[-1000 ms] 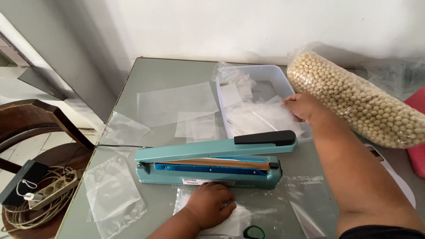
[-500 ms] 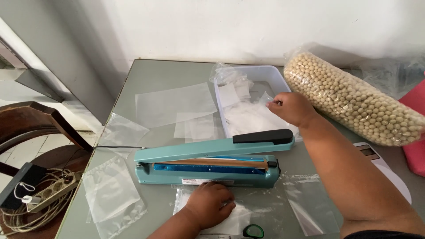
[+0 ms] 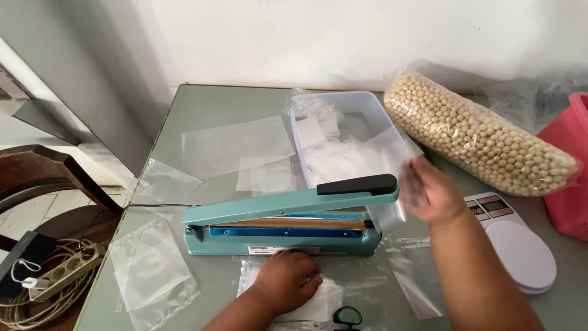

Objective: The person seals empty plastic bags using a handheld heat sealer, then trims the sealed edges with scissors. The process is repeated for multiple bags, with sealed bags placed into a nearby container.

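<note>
We see soft, even daylight with faint shadows. Our right hand [image 3: 429, 190] is motion-blurred, while everything left of it stays sharp.

Teal sealer [image 3: 282, 230], black handle grip [image 3: 356, 184], blue strip along front. Grey-green table [image 3: 202, 104]. Clear plastic bags [image 3: 237, 144] scattered at left edge. Beige beans [image 3: 478, 135] in clear sack. Pink bin [image 3: 566, 165] at right edge. White scale [image 3: 520, 254]. Green-handled scissors [image 3: 346, 317].

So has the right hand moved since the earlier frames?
Yes. The right hand has come back out of the white tub toward the sealer's black handle, carrying a clear bag.
</note>
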